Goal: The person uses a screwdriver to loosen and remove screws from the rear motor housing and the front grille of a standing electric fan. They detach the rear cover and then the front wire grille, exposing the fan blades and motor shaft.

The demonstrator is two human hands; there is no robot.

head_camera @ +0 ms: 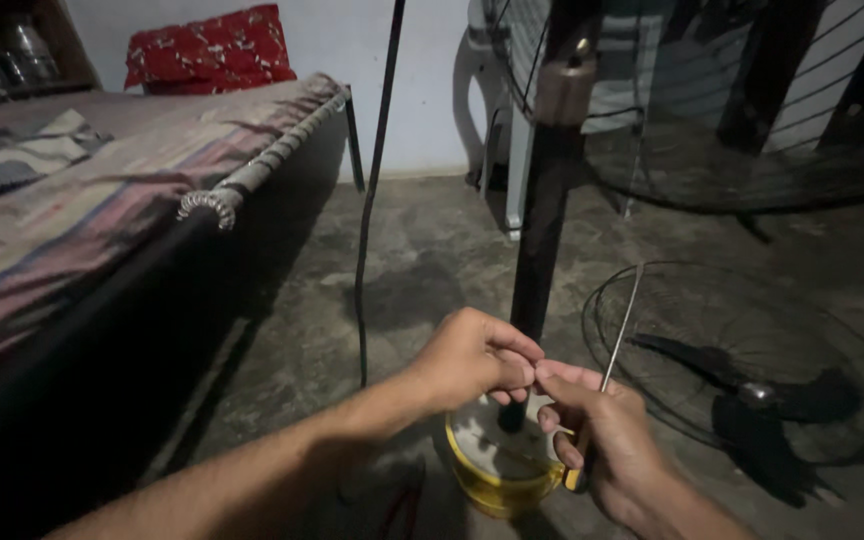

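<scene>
Steel-thin and stiff, the screwdriver (607, 385) rides in the right hand (607, 450), fist wrapped on its yellow handle just right of the fan pole (542, 250), while the left hand (472, 358) pinches something tiny, likely slippery, against that pole.

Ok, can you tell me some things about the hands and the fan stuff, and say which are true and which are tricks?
1. The right hand holds a long thin screwdriver. True.
2. The fan blade spins up on the pole. False: it lies inside a wire guard on the floor.
3. The left hand is beside the pole. True.
4. The pillow on the bed is blue. False: it is red.
5. The base under the pole has a yellow rim. True.
</scene>
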